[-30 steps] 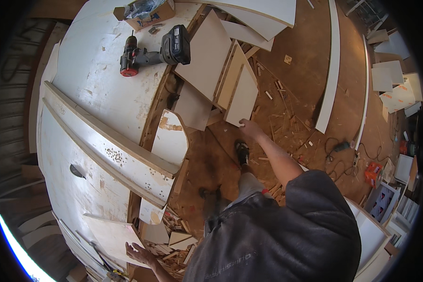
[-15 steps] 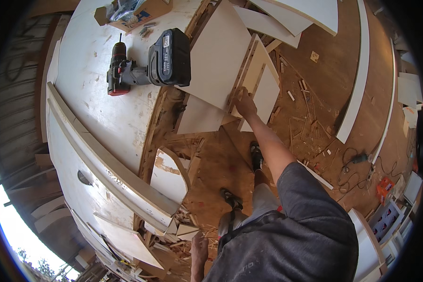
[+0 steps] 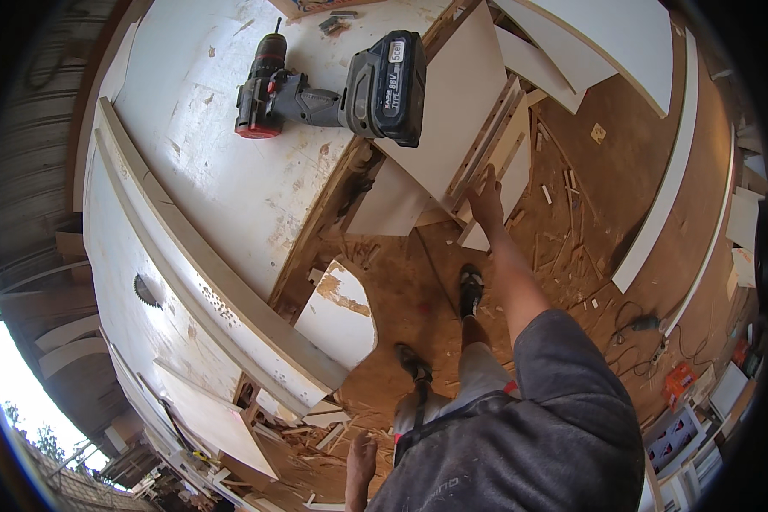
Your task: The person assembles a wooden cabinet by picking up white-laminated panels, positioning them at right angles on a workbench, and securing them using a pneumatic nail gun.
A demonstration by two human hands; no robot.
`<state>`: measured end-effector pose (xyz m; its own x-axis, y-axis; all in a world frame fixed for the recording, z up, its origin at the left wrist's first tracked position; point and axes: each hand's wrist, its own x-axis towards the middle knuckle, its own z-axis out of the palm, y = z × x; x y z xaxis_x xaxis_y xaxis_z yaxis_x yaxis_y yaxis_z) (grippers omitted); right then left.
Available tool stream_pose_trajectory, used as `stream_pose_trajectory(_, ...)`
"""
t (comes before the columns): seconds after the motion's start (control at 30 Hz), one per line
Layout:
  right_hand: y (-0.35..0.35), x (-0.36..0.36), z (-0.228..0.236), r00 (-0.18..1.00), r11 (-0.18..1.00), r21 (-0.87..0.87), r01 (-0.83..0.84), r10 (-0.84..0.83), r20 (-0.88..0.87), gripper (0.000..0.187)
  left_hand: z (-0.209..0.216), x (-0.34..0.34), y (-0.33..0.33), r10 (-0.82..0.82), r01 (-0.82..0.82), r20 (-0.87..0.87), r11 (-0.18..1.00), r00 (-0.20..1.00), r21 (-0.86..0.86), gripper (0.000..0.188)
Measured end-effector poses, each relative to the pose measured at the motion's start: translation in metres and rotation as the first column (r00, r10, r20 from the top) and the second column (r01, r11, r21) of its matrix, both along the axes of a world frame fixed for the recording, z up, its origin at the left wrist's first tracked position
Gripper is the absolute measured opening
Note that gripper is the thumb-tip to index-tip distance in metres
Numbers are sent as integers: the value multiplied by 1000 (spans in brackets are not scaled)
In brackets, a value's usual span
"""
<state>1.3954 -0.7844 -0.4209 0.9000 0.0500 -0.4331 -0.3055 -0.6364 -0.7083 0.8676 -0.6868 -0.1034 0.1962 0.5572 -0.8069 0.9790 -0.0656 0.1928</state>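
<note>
Beside the right edge of the white workbench [image 3: 213,171], low and apart from its top, lies one narrow panel [image 3: 505,136], the piece at the right hand [image 3: 486,205]. Counted on the bench top: one cordless drill [image 3: 316,104] and one toothed saw blade [image 3: 147,291]. Counted on the floor to the right of the bench: two long white strips [image 3: 644,252], one orange box [image 3: 679,381] and, between bench and strips, two shoes [image 3: 471,290].

The panel's long axis runs roughly parallel to the bench's right edge, its near end toward the person and its far end away and slightly rightward. Its face is cream to white, crossed lengthwise by a dark stripe, with brown strips along the side nearer the bench, where one larger pale panel [image 3: 452,111] adjoins.

The right hand is at the near part of the narrow panel, fingers partly extended; whether it grips cannot be told. Near the bench's near end, well apart from the panel, the left hand [image 3: 362,461] has its fingers curled inward; its palm is hidden, so its contents cannot be told.
</note>
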Motion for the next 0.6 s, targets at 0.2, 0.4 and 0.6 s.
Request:
stream_pose_trajectory(0.2, -2, 5, 54, 981, 969, -153, -194, 191, -34, 73, -13, -9, -19, 42, -41, 45, 999, 998, -24, 43)
stream_pose_trajectory(0.4, 0, 44, 41, 857, 780, -365, -508, 500, -124, 34, -29, -13, -24, 86, -82, 99, 996, 991, -37, 40)
stream_pose_trajectory(0.6, -4, 38, 57, 897, 873, -238, -425, 371, -239, 27, -29, -21, -29, 59, -63, 167, 998, 984, 17, 39)
